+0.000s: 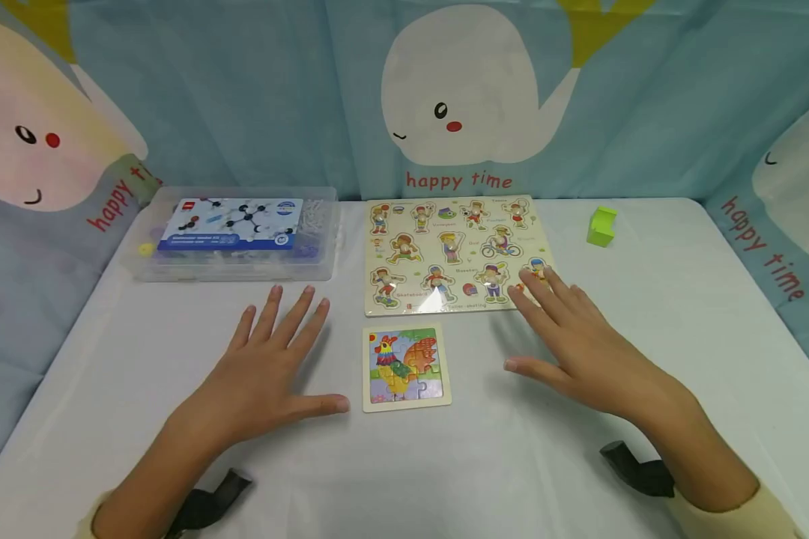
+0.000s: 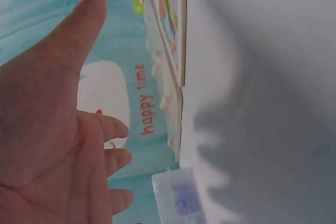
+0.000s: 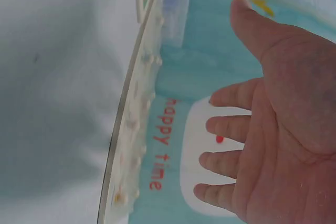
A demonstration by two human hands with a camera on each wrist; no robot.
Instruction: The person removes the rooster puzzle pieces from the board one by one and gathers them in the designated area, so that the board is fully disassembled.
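Note:
Both hands hover palm down above the white table with fingers spread, holding nothing. My left hand (image 1: 259, 378) is to the left of a small square rooster jigsaw puzzle (image 1: 407, 367), its thumb pointing toward the puzzle's frame. On the other side, my right hand (image 1: 580, 355) has its fingertips over the lower right corner of a wooden peg puzzle board (image 1: 421, 243) with sports figures. The wrist views show the open palms, the left hand (image 2: 58, 129) and the right hand (image 3: 283, 114), raised off the cloth. Every piece of the rooster picture appears seated in its frame.
A clear plastic case (image 1: 236, 266) with a blue molecule-model card stands at the back left. At the back right sits a small lime green block (image 1: 601, 227). Behind the table hangs a blue curtain (image 1: 270, 97) printed with white whales.

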